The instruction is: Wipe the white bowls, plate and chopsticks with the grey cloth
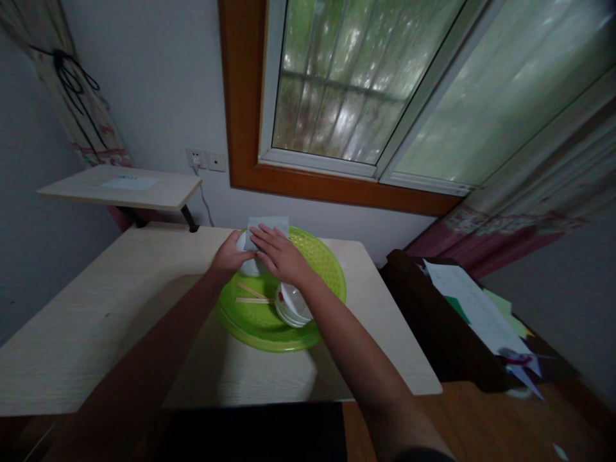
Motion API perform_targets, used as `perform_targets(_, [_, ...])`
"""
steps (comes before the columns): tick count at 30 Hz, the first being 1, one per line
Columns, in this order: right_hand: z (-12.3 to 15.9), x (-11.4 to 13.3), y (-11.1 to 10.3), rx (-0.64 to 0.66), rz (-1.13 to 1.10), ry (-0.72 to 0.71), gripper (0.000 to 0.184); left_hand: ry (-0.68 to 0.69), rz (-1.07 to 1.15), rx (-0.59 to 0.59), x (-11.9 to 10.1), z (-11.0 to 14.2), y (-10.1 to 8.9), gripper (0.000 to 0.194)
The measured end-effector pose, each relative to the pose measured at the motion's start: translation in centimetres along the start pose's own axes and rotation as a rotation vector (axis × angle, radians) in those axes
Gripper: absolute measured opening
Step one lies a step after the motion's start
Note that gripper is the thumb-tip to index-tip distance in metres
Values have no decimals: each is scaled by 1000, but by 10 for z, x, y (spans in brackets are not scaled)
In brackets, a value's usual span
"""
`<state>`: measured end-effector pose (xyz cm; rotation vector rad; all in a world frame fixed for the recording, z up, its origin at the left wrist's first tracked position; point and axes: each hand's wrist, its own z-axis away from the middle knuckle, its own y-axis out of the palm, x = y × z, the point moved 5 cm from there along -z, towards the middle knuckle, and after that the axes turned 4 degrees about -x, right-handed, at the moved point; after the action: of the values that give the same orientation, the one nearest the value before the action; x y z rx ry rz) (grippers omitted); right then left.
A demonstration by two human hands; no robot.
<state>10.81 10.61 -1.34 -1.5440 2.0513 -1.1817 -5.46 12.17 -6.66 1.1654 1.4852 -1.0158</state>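
Observation:
Above a green tray [282,343], my left hand [231,258] is closed on the edge of a white dish [252,267]. Whether it is a plate or a bowl I cannot tell, as both hands cover much of it. A pale grey cloth [276,222] lies over the dish's far part, and my right hand [283,256] presses it there with fingers fairly straight. Under my right forearm, a small stack of white bowls [294,307] stands on the tray. Wooden chopsticks [253,299] lie just left of the bowls.
The tray rests on a light wooden table [158,301]. A raised shelf [173,190] with a paper sheet [129,183] is at the back left. To the right, a dark brown piece of furniture [428,327] carries papers [474,301]. A window [346,83] is behind.

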Motion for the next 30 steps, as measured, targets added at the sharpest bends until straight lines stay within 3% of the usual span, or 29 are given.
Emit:
perform_targets(5, [8, -35, -7, -163, -108, 224, 49, -8, -23, -64, 3, -2, -5, 54])
perform_targets(11, [23, -77, 2, -232, -284, 488, 58, 10, -56, -136, 3, -3, -13, 55])
perform_targets(15, [30, -88, 7, -242, -307, 616, 54, 11, -77, -144, 0, -2, -13, 53])
perform_targets(18, [29, -85, 5, -266, -242, 580, 52, 13, -116, -112, -4, 0, -10, 51])
perform_targets(23, [20, -60, -5, -240, -130, 378, 53, 21, -137, -45, -3, 1, -5, 52])
perform_targets(30, [3, -10, -7, -56, 15, 89, 52, 62, -150, 7, 1, 1, 1, 49])
